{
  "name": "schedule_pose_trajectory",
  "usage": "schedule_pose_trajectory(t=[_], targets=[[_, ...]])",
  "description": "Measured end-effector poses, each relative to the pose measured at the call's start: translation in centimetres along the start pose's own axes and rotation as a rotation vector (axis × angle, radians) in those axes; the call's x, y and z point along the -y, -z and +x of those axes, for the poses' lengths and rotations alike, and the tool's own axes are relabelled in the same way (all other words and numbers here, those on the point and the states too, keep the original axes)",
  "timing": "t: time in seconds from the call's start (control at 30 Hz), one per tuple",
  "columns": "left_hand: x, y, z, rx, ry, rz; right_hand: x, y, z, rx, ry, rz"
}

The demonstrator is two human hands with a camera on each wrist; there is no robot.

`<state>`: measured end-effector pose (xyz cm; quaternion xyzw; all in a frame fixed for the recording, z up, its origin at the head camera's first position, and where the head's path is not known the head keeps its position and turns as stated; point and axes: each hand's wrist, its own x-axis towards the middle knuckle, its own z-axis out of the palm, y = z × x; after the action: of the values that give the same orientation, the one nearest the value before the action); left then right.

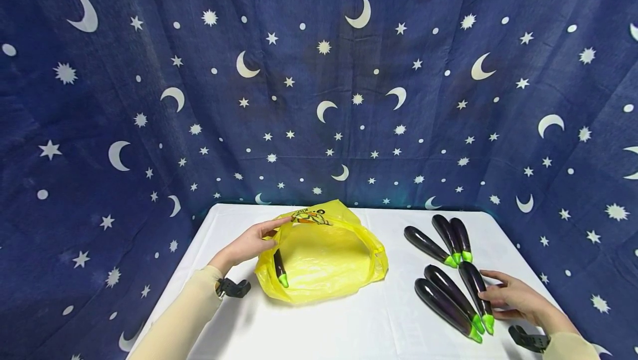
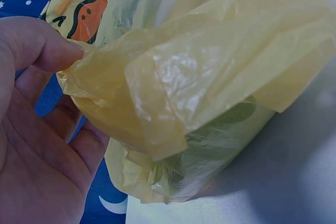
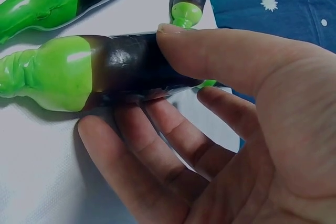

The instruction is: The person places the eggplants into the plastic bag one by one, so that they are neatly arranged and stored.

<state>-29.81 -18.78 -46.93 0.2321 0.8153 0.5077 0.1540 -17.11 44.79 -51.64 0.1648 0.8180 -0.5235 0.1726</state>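
A yellow plastic bag (image 1: 326,285) lies on the table with its wide mouth facing me. At its left rim my left hand (image 1: 250,245) holds the edge; in the left wrist view the thumb presses on the bag film (image 2: 178,82). Inside the bag at the left shows one eggplant (image 1: 279,263) with a green cap. To the right, my right hand (image 1: 518,297) grips a dark eggplant (image 1: 472,282) at the near right of a group. The right wrist view shows my thumb over this eggplant (image 3: 126,59) and fingers along its other side, partly under it.
Two eggplants (image 1: 445,304) lie just left of the gripped one. Behind them, three more eggplants (image 1: 427,242) lie close together. All rest on a white-covered table (image 1: 379,321). A dark blue curtain (image 1: 319,144) with moons and stars hangs behind the table and at both sides.
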Motion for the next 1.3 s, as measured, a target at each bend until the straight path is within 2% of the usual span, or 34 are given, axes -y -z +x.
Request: schedule_pose_trajectory(t=[0.23,0.9,1.3], targets=[[-0.09,0.02,0.05,0.015,-0.007,-0.008,-0.22,0.11,0.00,0.011,0.000,0.000],[0.11,-0.06,0.22,0.007,0.010,-0.001,-0.49,0.08,0.28,0.024,0.014,0.003],[0.22,-0.03,0.22,0.006,0.005,-0.006,-0.42,-0.03,0.15,0.039,0.049,-0.004]])
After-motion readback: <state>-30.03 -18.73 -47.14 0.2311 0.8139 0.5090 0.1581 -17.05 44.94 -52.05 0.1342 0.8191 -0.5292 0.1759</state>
